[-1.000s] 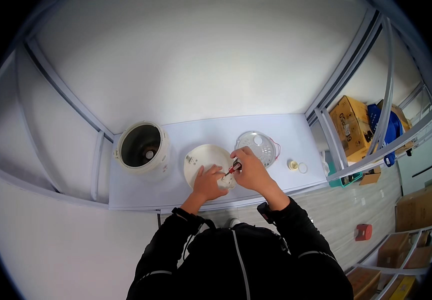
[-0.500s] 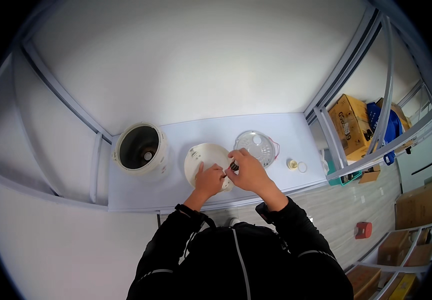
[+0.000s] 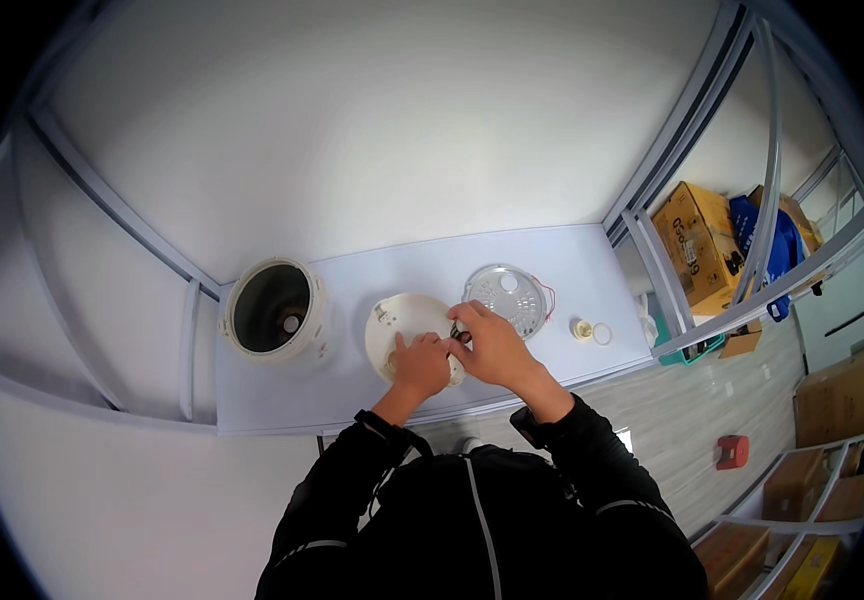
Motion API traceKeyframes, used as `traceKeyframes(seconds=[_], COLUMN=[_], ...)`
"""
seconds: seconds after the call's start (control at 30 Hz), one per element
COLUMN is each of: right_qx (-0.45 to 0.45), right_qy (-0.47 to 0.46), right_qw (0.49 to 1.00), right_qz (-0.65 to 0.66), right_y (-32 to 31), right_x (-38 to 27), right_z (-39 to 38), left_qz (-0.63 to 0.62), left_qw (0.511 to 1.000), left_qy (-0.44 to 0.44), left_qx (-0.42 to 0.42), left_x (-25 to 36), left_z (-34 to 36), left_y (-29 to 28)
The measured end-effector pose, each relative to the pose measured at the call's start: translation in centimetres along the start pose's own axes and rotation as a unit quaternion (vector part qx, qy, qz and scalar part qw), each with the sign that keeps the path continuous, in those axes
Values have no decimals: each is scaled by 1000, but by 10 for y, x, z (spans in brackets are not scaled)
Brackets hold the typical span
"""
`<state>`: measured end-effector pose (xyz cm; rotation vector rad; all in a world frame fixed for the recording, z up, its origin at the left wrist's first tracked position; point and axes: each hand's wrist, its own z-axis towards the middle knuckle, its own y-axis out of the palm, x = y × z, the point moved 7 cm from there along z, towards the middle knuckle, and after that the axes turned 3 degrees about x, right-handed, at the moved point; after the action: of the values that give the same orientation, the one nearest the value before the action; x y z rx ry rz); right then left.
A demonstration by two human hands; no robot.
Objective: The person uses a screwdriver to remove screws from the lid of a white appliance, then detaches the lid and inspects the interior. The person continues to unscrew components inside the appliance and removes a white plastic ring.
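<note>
A round white shell [image 3: 384, 338], like the lid of a rice cooker, lies before me near the table's front edge. My left hand [image 3: 421, 366] rests over it, thumb and fingers closed beside the right hand; what they pinch is hidden. A small dark-handled tool [image 3: 460, 334], perhaps a screwdriver, sits upright in the grip of my right hand [image 3: 493, 345], above the shell's right side. Behind that hand lies a silver perforated disc [image 3: 505, 294] with a thin red rim loop. The open white cooker body [image 3: 309, 330] stands at the left, its inside dark.
Right of the disc lie a small yellowish cup [image 3: 580, 329] and a thin pale ring [image 3: 603, 334]. A metal frame [image 3: 652, 262] borders the table's right end. Beyond are cardboard boxes [image 3: 697, 245], a blue bag [image 3: 777, 265] and a red stool [image 3: 732, 452] on the floor.
My right hand and the dark tool have shifted slightly left and down. The left hand has turned a little. The whole view has moved slightly too.
</note>
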<state>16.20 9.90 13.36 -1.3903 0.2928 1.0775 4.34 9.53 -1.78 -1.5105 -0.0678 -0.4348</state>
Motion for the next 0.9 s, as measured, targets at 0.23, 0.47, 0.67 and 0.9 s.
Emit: traceKeyframes(seconds=[0.23,0.47,0.67,0.9], right_qx=[23,48,-9,2], right_qy=[-22,-24,130,-57], right_qw=[999,998,977,998], right_qz=[44,34,-167,22], right_y=[-2,-4,-8,-3], right_x=[1,11,28,10], right_z=[2,4,4,3], left_qz=[34,40,61,55], left_qw=[999,999,998,997], left_qy=[10,6,13,21], left_qx=[12,-10,-31,-45], left_x=[7,10,5,1], left_z=[0,2,1,1], left_y=[-1,0,6,4])
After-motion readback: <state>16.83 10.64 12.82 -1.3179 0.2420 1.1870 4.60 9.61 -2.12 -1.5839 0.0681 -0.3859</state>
